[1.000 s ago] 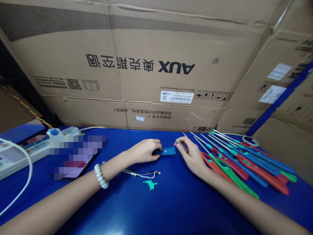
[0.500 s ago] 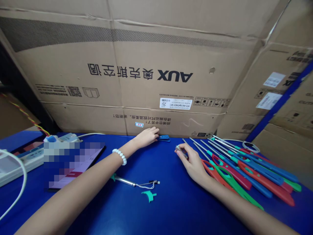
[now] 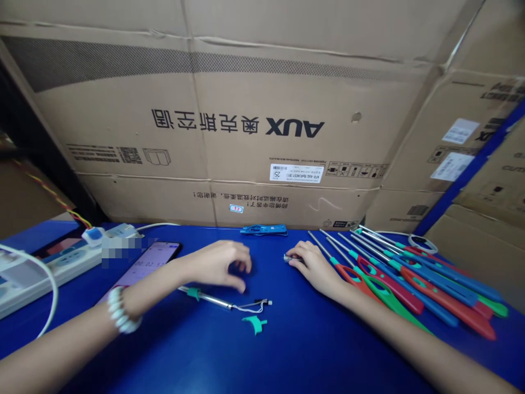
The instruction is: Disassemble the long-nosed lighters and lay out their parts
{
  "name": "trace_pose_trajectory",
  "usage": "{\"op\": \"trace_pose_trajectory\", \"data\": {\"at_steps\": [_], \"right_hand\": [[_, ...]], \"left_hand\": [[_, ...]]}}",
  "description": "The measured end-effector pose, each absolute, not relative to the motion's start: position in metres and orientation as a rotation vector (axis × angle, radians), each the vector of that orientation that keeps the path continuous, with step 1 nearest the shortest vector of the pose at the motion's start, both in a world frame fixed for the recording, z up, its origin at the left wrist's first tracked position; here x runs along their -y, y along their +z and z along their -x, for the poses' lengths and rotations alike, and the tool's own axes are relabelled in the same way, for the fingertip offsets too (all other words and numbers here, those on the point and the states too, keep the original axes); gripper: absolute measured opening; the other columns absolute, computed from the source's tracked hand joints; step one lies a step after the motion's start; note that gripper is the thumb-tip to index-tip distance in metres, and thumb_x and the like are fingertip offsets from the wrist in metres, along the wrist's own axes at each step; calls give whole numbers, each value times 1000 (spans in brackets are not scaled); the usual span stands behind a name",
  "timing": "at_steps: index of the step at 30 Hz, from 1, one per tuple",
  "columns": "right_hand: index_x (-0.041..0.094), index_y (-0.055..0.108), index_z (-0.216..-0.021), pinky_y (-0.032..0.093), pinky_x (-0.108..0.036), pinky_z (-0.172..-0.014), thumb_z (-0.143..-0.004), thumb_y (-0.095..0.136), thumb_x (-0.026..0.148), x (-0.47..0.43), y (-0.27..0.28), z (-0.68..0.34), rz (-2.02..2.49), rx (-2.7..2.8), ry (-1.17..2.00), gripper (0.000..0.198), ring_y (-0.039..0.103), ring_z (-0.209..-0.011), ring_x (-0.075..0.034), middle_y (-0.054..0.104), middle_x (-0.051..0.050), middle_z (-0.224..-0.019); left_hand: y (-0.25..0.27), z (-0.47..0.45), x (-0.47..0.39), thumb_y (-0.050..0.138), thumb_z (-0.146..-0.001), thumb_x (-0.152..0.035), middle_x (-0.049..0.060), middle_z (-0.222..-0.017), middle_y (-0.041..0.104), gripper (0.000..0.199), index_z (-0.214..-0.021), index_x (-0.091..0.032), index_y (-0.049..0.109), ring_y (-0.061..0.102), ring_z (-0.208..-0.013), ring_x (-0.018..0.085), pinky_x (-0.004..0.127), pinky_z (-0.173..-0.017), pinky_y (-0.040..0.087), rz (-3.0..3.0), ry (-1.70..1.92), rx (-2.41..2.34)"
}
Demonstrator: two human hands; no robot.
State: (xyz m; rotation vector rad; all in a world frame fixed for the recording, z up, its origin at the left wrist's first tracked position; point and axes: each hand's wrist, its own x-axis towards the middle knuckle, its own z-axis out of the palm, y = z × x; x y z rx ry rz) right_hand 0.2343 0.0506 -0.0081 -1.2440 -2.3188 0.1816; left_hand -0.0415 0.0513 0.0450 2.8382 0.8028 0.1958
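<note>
My left hand [image 3: 219, 264] hovers with nothing in it, fingers curved and thumb apart, just above a metal tube [image 3: 215, 300] with a green collar and thin white wires. In front of the tube lies a small green trigger [image 3: 256, 325]. Pinched in the fingertips of my right hand [image 3: 315, 267] is a small silvery piece [image 3: 287, 258], mostly hidden by the fingers. Beyond both hands, against the cardboard, rests a blue plastic handle shell [image 3: 264, 230].
Several long-nosed lighters [image 3: 410, 279] in red, green and blue lie fanned out at the right. On the left are a phone [image 3: 153, 261] and a white power strip [image 3: 77, 260] with cables. A cardboard wall [image 3: 229, 158] stands along the table's back.
My left hand has let go of the blue shell and moved back toward me, its fingers parting. My right hand has shifted slightly left, still pinching the silvery piece.
</note>
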Motion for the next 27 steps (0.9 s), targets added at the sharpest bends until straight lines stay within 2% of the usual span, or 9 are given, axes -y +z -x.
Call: {"op": "trace_pose_trajectory", "data": {"at_steps": [3,6,9,14,17,20,27], "right_hand": [[19,57,-86,39,-31,-72,-85,60,14,-54,-11,-229,1263,2352,100,6,54,-81,-19,61,-2,-82],[20,53,-84,37,-30,-70,-85,57,11,-55,-11,-224,1278,2381,-8,9,52,-79,-20,60,-2,-83],[20,55,-82,35,-32,-71,-86,53,8,-56,-10,-222,1301,2408,-132,12,51,-82,-22,60,-5,-84],[18,62,-89,36,-36,-74,-86,48,6,-64,-11,-223,1350,2416,-278,19,51,-87,-25,61,-10,-93],[18,65,-100,38,-39,-76,-86,46,5,-68,-14,-224,1349,2423,-300,27,52,-89,-27,62,-11,-97],[18,64,-112,40,-41,-80,-86,44,4,-72,-17,-226,1339,2428,-293,35,52,-93,-27,63,-12,-106],[16,63,-117,45,-41,-86,-85,42,2,-79,-25,-228,1317,2434,-234,42,54,-102,-26,62,-12,-121]], "left_hand": [[47,64,-26,84,-61,-34,-3,-85,63,38,-89,-21,63,58,-75,16,23,-67,40,-2641,93,-820],[42,78,-22,79,-68,-23,-3,-79,62,19,-80,-21,64,58,-73,14,22,-69,40,-2568,62,-919],[33,78,-36,70,-77,-20,-3,-75,61,6,-76,-20,64,57,-68,12,20,-62,40,-2563,155,-1066],[15,62,-67,59,-83,-21,0,-79,59,6,-79,-19,63,57,-70,15,23,-61,40,-2623,384,-1326],[8,52,-81,55,-86,-20,2,-82,58,10,-79,-18,62,57,-76,18,26,-65,41,-2669,480,-1429],[4,45,-91,54,-86,-18,4,-84,58,11,-79,-18,62,57,-82,20,29,-71,42,-2723,531,-1495],[-1,33,-104,55,-87,-16,5,-84,58,9,-80,-18,61,56,-83,22,31,-72,43,-2785,583,-1555]]}}
